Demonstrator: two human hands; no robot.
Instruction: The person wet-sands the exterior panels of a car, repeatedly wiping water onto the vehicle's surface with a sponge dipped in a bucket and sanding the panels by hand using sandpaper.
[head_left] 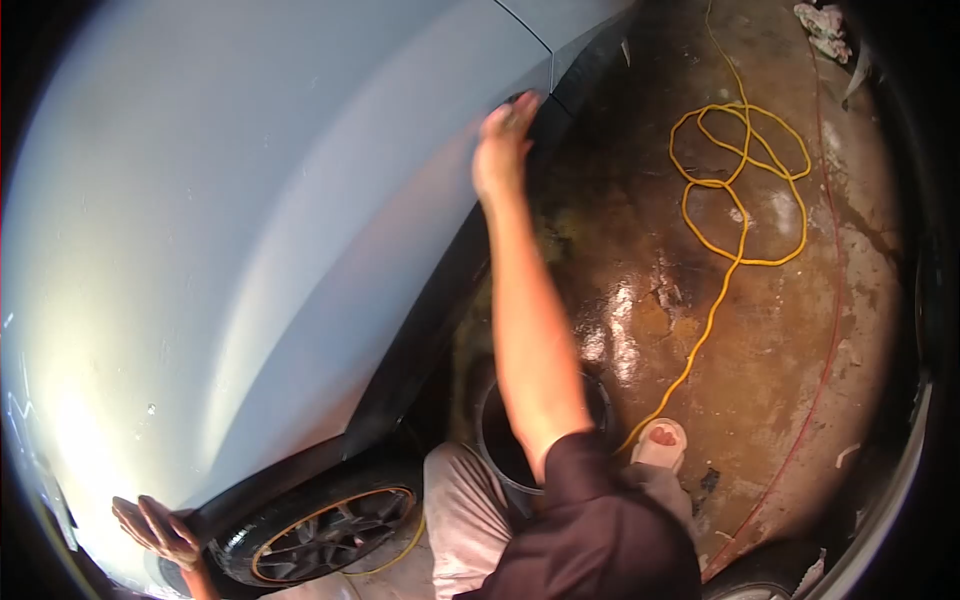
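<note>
A grey-blue car body panel (300, 180) fills the left side of the view. At the bottom left, my left hand (158, 532) lies against the panel near the wheel, its fingers stretched out and holding nothing visible. My right arm reaches far forward along the car's lower side. My right hand (507, 145) presses on the panel near a seam, slightly blurred. A small dark thing shows at its fingers, partly covered by them; its kind cannot be made out. Beneath my left hand's side is a black wheel (335, 535) with an orange-edged rim.
A dark bucket (490, 440) stands on the floor under my right arm, close to my knee. A yellow cord (742, 225) lies looped on the wet brown floor (640, 290). Further right runs a thin red line (838, 270). A crumpled cloth (824, 30) lies at the top right.
</note>
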